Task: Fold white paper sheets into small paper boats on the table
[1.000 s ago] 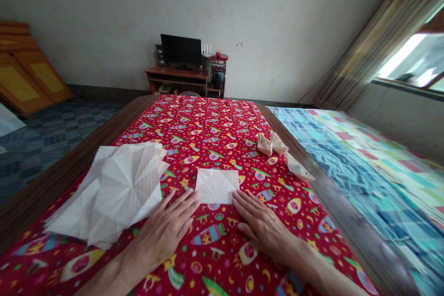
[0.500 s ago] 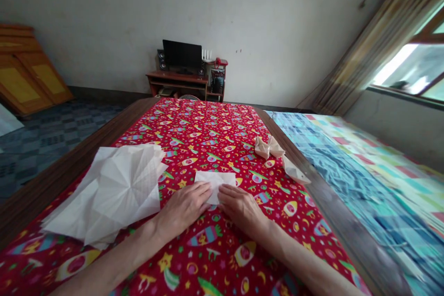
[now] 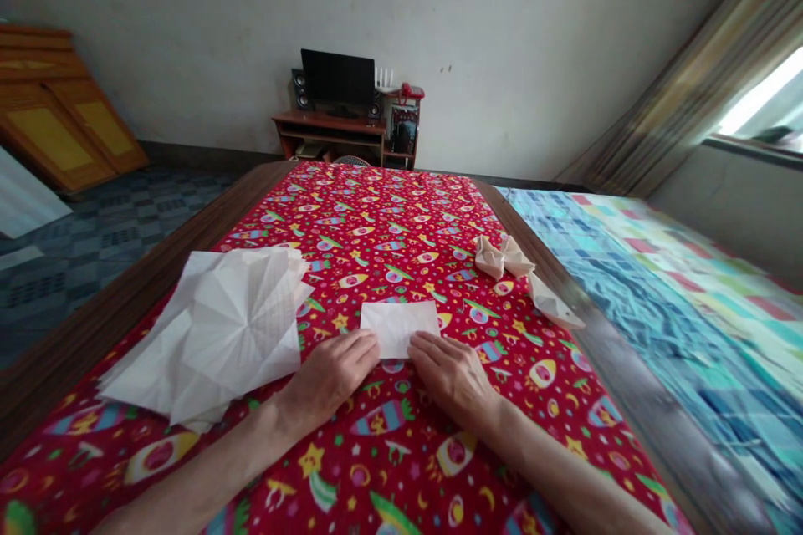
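One paper (image 3: 400,322), likely light and creasable, best held edgewise, is touched by left hand (image 3: 339,369) and right hand (image 3: 452,372), fingers extended.

The bench (image 3: 194,234) is dark brown, its tablecloth (image 3: 392,468) red with multicoloured rockets, stars and moons; the folded paper (image 3: 396,324) and creased sheets (image 3: 232,326) toward the left edge are white, origami figures (image 3: 488,257) by the right edge cream.

Sheet (image 3: 396,328) lies between paper stack (image 3: 235,322) and paper shapes (image 3: 489,260)
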